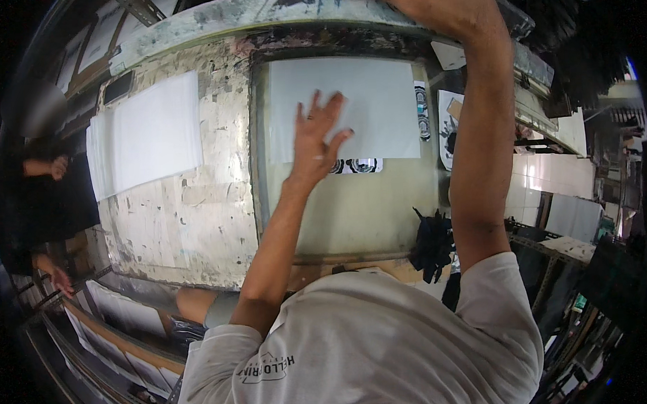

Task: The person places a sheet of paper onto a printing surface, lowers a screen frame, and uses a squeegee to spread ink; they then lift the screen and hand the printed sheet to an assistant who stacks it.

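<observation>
My left hand is over a white sheet, its fingers spread and slightly blurred; I cannot tell whether it presses on the sheet. The sheet lies on a pale yellowish panel in a dark frame. Printed paper strips with black round designs show past its edges: one strip below, another strip to the right. My right arm stretches up to the far side, and my right hand is by a long, paint-stained pale bar. Its fingers are cut off by the picture's upper edge.
A stack of white sheets lies on the stained table to the left, a dark phone-like slab beyond it. Another person's hand is at far left. A black rag hangs by the panel's near right corner. Shelving stands right.
</observation>
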Action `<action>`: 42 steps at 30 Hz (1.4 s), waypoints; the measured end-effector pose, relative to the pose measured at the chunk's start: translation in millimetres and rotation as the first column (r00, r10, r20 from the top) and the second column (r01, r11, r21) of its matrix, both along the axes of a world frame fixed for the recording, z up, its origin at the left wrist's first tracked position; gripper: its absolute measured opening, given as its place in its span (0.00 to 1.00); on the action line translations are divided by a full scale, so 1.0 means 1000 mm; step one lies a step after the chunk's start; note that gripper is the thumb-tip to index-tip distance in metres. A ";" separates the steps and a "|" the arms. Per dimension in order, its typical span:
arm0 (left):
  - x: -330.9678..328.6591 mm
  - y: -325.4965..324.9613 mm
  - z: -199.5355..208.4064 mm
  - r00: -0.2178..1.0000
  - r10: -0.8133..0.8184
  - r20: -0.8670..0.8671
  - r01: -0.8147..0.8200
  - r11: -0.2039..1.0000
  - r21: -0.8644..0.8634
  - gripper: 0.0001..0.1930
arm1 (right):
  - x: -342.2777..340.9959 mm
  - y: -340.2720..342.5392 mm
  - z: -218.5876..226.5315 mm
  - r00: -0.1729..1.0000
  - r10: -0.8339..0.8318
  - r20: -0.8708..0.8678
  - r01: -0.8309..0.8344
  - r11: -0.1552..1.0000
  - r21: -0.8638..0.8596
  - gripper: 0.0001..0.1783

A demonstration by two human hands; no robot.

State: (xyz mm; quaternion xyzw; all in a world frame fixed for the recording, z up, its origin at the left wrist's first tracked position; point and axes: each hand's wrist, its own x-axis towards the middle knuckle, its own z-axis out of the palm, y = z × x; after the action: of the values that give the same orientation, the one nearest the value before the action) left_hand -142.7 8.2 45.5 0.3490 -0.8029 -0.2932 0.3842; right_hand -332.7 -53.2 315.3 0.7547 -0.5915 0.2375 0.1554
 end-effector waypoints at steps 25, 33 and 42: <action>0.196 0.095 -0.073 0.747 0.659 0.090 -0.665 0.740 0.102 0.46 | 0.050 0.131 -0.269 0.980 -0.027 0.196 -0.087 0.828 0.553 0.42; 0.198 0.097 -0.070 0.763 0.645 0.038 -0.638 0.744 0.199 0.42 | 0.004 -0.020 -0.286 0.979 0.002 0.206 -0.065 0.951 0.302 0.43; 0.193 0.097 -0.064 0.752 0.659 -0.017 -0.639 0.736 0.225 0.41 | -0.027 -0.130 -0.290 0.990 0.012 0.138 -0.058 0.940 0.337 0.40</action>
State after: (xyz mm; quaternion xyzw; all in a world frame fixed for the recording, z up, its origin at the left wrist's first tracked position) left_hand 50.2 104.8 -18.2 0.6303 -0.5767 -0.2381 0.4621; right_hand -359.6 -183.6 25.6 0.7630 -0.6191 0.1845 -0.0216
